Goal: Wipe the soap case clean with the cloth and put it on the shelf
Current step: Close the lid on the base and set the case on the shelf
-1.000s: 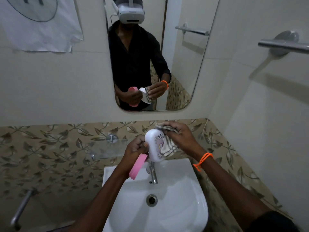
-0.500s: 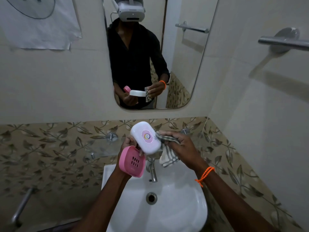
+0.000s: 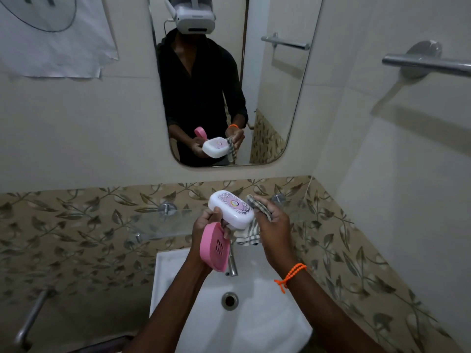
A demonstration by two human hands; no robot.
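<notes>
Above the sink [image 3: 267, 322], the left hand [image 3: 204, 226] grips the open soap case [image 3: 230, 209]; its lid print is illegible. Beside it, the right hand [image 3: 274, 225] pinches the checked cloth [image 3: 248, 234], partly hidden, against the lid's edge.

Soap case lid [image 3: 230, 209] white, pink print; base [image 3: 214, 247] pink; cloth [image 3: 248, 234] seemingly grey-striped; wristband [image 3: 291, 274] orange.

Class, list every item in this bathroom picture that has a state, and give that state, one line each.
soap case: open, lid up, pink tray hanging
left hand: grips case
right hand: holds cloth
cloth: bunched against the lid
tap: no water seen running
sink: drain unplugged
</notes>
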